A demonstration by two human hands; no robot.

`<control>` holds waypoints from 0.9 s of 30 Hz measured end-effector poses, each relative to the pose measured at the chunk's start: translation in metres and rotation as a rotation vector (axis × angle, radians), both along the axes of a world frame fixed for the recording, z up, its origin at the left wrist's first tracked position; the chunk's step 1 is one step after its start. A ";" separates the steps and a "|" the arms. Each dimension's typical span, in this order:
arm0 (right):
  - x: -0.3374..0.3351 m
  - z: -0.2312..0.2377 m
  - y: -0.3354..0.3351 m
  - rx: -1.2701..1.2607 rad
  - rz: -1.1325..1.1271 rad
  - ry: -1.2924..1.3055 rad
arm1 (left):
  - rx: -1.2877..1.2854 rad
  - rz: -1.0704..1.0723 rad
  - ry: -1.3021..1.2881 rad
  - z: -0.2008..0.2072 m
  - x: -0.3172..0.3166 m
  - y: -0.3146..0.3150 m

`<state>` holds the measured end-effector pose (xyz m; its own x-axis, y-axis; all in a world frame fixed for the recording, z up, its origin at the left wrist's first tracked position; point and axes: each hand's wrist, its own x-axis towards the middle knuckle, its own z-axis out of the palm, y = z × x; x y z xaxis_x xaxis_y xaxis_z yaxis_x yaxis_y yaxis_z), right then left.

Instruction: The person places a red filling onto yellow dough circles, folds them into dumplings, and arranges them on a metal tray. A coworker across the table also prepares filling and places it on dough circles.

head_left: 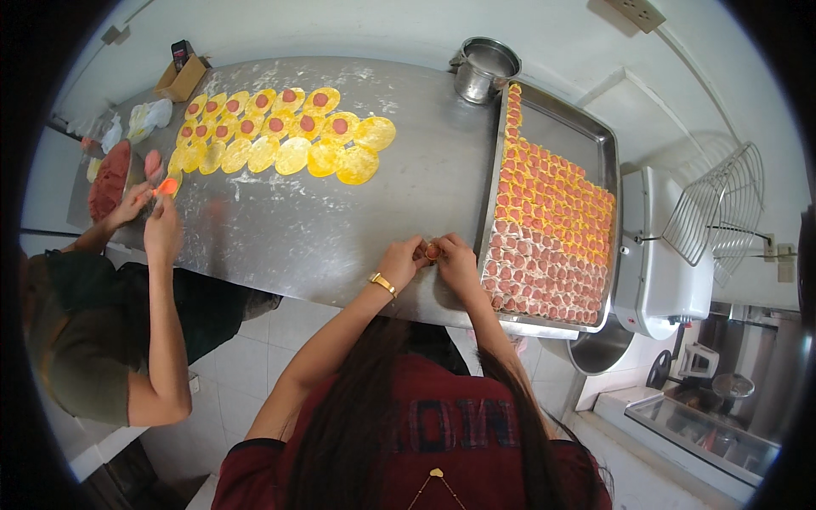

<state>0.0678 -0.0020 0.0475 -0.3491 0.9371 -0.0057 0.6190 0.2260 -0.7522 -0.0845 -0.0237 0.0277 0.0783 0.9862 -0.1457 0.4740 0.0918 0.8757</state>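
Large dark block letters point(463, 423) across the front of a dark red shirt point(527, 476), partly hidden by long dark hair point(336, 450)

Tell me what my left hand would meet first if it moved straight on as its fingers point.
Your left hand would first meet the small filled wrapper it holds, then probably the right hand close behind, though depth is unclear.

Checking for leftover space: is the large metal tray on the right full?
The tray is only partly full: bare metal shows in its upper right, while small dumplings cover most of the rest.
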 end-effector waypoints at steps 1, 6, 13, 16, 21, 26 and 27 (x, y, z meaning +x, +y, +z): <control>0.000 0.000 0.000 0.051 0.001 0.030 | 0.004 0.004 0.005 0.000 0.001 0.000; 0.003 0.000 -0.002 0.141 -0.079 -0.024 | 0.107 0.014 0.114 -0.005 -0.001 -0.002; 0.000 -0.011 0.001 0.145 -0.061 -0.017 | 0.261 0.011 0.026 -0.019 0.001 -0.002; 0.000 -0.014 0.001 0.142 -0.119 0.014 | 0.237 0.043 0.018 -0.020 0.002 -0.001; -0.002 -0.014 0.001 0.104 -0.101 -0.004 | 0.231 0.062 0.013 -0.020 0.005 -0.001; 0.001 -0.006 0.001 0.098 -0.087 0.021 | 0.189 0.126 -0.073 -0.019 0.000 -0.006; 0.003 -0.004 0.000 0.126 -0.088 0.049 | 0.180 0.140 -0.071 -0.018 -0.004 -0.009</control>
<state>0.0709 -0.0023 0.0431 -0.2621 0.9564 0.1288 0.6038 0.2666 -0.7512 -0.0881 -0.0325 0.0095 -0.0572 0.9978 0.0346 0.4039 -0.0085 0.9148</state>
